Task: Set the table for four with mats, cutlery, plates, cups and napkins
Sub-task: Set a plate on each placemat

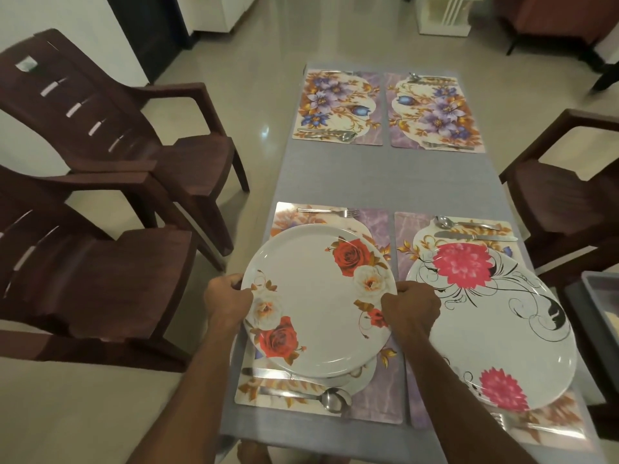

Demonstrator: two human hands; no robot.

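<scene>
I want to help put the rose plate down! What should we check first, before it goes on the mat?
1. Both hands hold the rose plate: left hand and right hand grip opposite rims. Ok.
2. Plate is over the near left mat. Ok.
3. Fork lies clear at the mat's far edge. Ok.
4. Knife and spoon near the plate's edge: the plate may overlap the knife. Cannot tell.
5. Room beside the pink plate: rims look very close. Cannot tell.
6. Far mats have plates: none yet. Not ok.
</scene>
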